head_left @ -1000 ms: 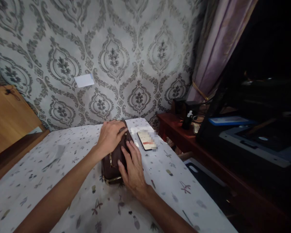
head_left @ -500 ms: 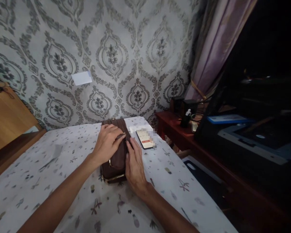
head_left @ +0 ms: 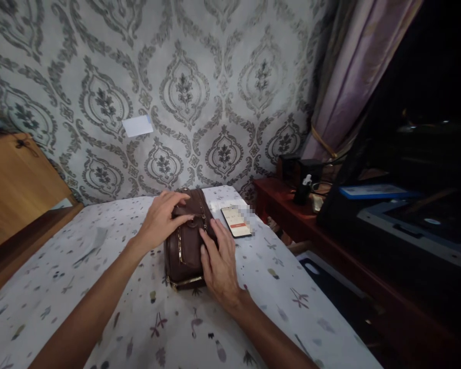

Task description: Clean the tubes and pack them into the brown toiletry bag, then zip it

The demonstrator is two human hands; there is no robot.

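Observation:
A dark brown bag (head_left: 191,251) with gold zippers lies on the white patterned cloth (head_left: 138,307). My left hand (head_left: 162,218) is over its left side, thumb and fingers apart, with the thumb tip near a round detail on the top. Nothing shows between those fingers. Along the bag's right side rests my right hand (head_left: 222,259), fingers stretched out and lying against it. Just right of the bag is a phone (head_left: 236,220) with a lit screen, partly blurred.
A white card (head_left: 137,125) is on the patterned wall. To the right stands a reddish wooden table (head_left: 271,192) holding a small dark bottle (head_left: 302,189) and a blue-edged item (head_left: 380,191). A wooden board (head_left: 19,184) stands at the left, and a pale strip (head_left: 94,243) lies on the cloth.
My left hand has lifted and spread from the bag's top, uncovering more of its front and zippers. My right hand stays at the bag's side. The view has shifted slightly.

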